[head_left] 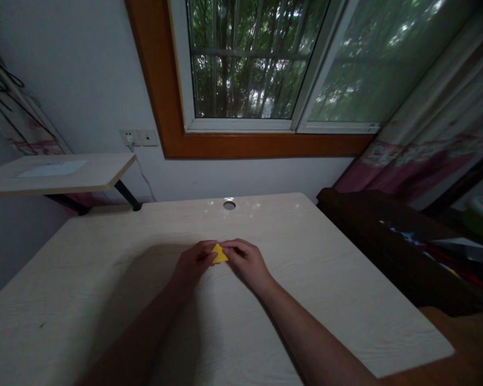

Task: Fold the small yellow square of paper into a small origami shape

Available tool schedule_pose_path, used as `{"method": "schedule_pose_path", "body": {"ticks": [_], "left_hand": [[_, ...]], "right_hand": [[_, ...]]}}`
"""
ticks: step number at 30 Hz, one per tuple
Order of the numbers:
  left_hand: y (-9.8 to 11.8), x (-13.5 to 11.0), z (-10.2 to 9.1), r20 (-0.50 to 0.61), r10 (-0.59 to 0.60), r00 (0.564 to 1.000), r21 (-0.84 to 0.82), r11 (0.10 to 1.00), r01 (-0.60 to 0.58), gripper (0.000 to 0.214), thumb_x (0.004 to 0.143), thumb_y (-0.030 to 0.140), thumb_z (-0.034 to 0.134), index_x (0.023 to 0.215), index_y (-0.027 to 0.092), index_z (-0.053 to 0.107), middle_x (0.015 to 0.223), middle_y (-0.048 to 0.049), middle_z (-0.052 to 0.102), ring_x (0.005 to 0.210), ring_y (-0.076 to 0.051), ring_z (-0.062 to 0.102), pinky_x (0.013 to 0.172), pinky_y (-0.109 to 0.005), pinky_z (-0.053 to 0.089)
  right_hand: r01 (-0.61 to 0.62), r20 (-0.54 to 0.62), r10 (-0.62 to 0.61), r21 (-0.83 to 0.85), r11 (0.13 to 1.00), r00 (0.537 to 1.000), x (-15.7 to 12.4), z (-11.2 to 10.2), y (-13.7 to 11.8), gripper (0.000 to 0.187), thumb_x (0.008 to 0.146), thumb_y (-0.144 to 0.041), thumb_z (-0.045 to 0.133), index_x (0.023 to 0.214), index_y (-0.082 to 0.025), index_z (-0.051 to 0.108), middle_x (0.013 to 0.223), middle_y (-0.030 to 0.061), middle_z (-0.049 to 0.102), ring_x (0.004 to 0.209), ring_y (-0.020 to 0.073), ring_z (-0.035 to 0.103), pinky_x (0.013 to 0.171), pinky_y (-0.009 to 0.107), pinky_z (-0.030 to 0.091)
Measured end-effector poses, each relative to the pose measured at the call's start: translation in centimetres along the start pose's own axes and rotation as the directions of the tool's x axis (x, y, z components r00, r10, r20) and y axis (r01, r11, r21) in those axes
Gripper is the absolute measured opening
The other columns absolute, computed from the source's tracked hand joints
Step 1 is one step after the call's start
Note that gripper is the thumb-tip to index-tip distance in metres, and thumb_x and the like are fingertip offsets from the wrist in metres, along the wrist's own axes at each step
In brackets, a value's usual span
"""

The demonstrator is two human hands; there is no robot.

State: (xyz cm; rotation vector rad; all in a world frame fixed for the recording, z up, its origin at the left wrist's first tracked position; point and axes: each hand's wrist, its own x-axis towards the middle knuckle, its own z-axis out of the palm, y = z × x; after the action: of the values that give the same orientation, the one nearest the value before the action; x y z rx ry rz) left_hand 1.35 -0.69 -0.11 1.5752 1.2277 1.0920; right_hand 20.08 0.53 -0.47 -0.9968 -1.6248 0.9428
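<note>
Dim light, pale wooden desk (104, 300) under a window. Far left of the cable hole (229, 204) we note a side shelf (56, 172), raised above the desk, with a pale sheet lying on it. A wall socket (139, 138) sits up and left of the hole, with 1 thin cord running down from it. On our side of the hole and just left of its line, the left hand (193, 262) rests on the desk top. Its fingers are curled in and closed narrowly on the left edge of the yellow paper piece (219, 253). The piece lies directly on our side of the hole, near it and low on the wood. It is a small triangle with its point toward the hole, and the 2 hands hide much of it. Just right of that line the right hand (245, 261) mirrors the left, fingertips pinched on the right edge. We judge the piece very light, thin and soft, probably folded in layers. It should crease at a touch and slide easily on the smooth desk, and a hard pull could tear it. The best hold, in our view, is a fingertip pinch at the 2 lower corners or along a folded edge, pressed lightly against the desk. Well right of the hole stands dark furniture (378, 236), with a patterned curtain (434, 134) above it.
</note>
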Motion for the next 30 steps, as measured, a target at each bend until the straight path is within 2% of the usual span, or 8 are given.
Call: {"method": "schedule_pose_path", "body": {"ticks": [3,8,10,16,21,30], "left_hand": [[0.3,0.0,0.0,0.000,0.002,1.000,0.052,0.999,-0.002,0.036,0.080,0.029,0.064,0.114,0.018,0.062,0.080,-0.0001,0.072,0.073,-0.016,0.071,0.073,-0.027,0.058],[0.6,-0.2,0.3,-0.038,0.011,0.999,0.059,0.998,-0.009,0.019,0.076,0.027,0.067,0.092,0.018,0.063,0.077,-0.0005,0.070,0.072,-0.015,0.070,0.067,-0.025,0.056],[0.6,-0.2,0.4,-0.029,0.007,1.000,0.028,1.000,-0.006,0.017,0.076,0.027,0.067,0.089,0.019,0.061,0.074,-0.0001,0.069,0.071,-0.015,0.069,0.066,-0.024,0.055],[0.2,-0.2,0.4,-0.057,-0.019,0.998,0.016,1.000,0.020,0.019,0.076,0.028,0.067,0.091,0.020,0.060,0.078,-0.0002,0.068,0.072,-0.015,0.068,0.067,-0.025,0.054],[-0.1,0.0,0.2,-0.080,-0.015,0.997,-0.041,0.999,0.011,0.027,0.076,0.028,0.068,0.100,0.020,0.059,0.073,0.0029,0.066,0.064,-0.012,0.065,0.061,-0.022,0.053],[-0.6,0.1,-0.1,-0.084,-0.028,0.996,0.020,0.999,0.030,0.023,0.077,0.032,0.067,0.097,0.020,0.065,0.077,0.0006,0.068,0.069,-0.013,0.065,0.062,-0.022,0.052]], "right_hand": [[0.016,-0.003,-0.016,-0.018,1.000,1.000,0.0,0.1,-0.1,0.015,0.084,-0.028,0.065,0.094,-0.023,0.074,0.085,0.0049,0.069,0.075,0.0170,0.061,0.068,0.027,0.048],[0.028,0.006,-0.028,-0.030,0.999,1.000,0.0,0.1,-0.3,0.010,0.083,-0.028,0.066,0.087,-0.021,0.072,0.083,0.0039,0.068,0.076,0.0167,0.060,0.069,0.027,0.047],[0.034,0.017,-0.033,-0.044,0.998,0.999,0.0,0.1,-0.4,0.008,0.084,-0.027,0.066,0.085,-0.021,0.071,0.082,0.0033,0.067,0.077,0.0166,0.061,0.071,0.027,0.047],[0.084,0.047,-0.082,-0.044,0.995,0.996,0.0,0.1,-0.6,0.006,0.085,-0.025,0.066,0.088,-0.021,0.070,0.086,0.0030,0.066,0.083,0.0163,0.062,0.076,0.027,0.047],[0.126,0.073,-0.123,-0.046,0.991,0.990,0.0,0.0,-0.8,0.011,0.087,-0.024,0.064,0.097,-0.023,0.070,0.094,0.0049,0.067,0.091,0.0178,0.062,0.080,0.029,0.048],[0.115,0.028,-0.113,-0.080,0.990,0.993,0.0,0.0,-0.6,0.010,0.084,-0.028,0.067,0.091,-0.021,0.068,0.089,0.0047,0.066,0.083,0.0172,0.061,0.069,0.027,0.047]]}}
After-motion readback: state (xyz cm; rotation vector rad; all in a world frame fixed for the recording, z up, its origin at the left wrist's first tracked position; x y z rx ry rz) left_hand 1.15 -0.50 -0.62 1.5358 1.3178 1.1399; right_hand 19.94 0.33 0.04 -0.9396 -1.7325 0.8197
